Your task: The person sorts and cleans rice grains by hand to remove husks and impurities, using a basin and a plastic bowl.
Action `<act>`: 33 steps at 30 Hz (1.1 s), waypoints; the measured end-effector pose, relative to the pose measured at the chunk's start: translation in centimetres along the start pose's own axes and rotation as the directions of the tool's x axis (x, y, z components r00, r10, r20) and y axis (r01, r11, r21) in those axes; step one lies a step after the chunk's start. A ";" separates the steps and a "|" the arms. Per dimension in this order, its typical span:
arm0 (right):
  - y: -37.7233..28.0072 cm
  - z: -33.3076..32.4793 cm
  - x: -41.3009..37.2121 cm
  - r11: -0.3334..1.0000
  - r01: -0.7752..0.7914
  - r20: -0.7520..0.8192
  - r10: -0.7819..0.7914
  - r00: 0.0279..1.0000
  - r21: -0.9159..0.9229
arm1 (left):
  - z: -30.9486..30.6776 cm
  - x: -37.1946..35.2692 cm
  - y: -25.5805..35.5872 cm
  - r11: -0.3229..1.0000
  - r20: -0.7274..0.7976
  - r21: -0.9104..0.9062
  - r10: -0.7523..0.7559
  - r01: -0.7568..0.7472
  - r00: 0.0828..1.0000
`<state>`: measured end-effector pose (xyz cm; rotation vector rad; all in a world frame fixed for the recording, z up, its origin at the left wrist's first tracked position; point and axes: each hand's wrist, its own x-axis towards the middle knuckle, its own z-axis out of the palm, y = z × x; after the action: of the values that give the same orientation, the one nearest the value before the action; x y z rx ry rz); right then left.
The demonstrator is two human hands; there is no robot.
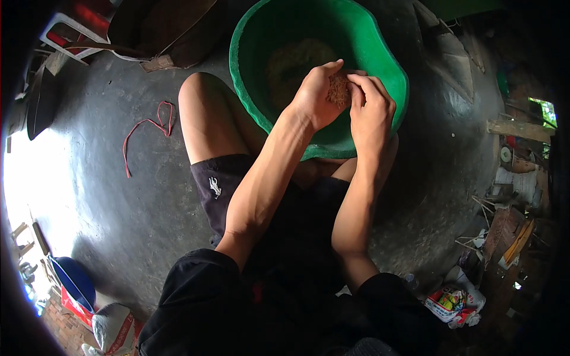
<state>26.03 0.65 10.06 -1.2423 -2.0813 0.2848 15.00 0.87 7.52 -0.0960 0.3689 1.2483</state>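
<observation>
A large green basin (240,65) stands in front of my knees, with some brownish material (303,56) lying in its shaded bottom. Over the basin, my left hand (316,98) is cupped palm up around a clump of reddish-brown grains (338,91). My right hand (372,107) is beside it, with bent fingertips pressed together at the edge of the clump. Whether anything sits between those right fingertips is too small to tell.
A red string (148,121) lies on the dark floor at the left. Upper left is a large dark pan (160,29). A blue basin (74,283) and sacks (114,329) are lower left. Packaging (454,299) and wood scraps (504,234) lie at the right.
</observation>
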 end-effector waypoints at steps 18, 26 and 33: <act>0.1 -1.4 -0.5 -0.030 -0.466 0.441 0.385 0.811 0.884 | 1.0 -0.7 -0.3 0.965 0.140 -0.239 0.144 -0.108 0.980; 0.0 -1.6 -0.4 -0.136 -0.506 0.522 0.298 0.799 0.852 | 0.6 -0.6 -0.1 0.957 0.146 -0.263 0.163 -0.121 0.976; -0.4 -1.7 -0.3 -0.359 -0.504 0.591 0.196 0.783 0.786 | -1.0 0.4 -0.4 0.946 0.289 -0.325 0.114 -0.014 0.951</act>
<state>26.92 -0.04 11.36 -0.6083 -0.6140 2.0549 15.24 0.81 6.42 -0.1670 -0.1026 1.3570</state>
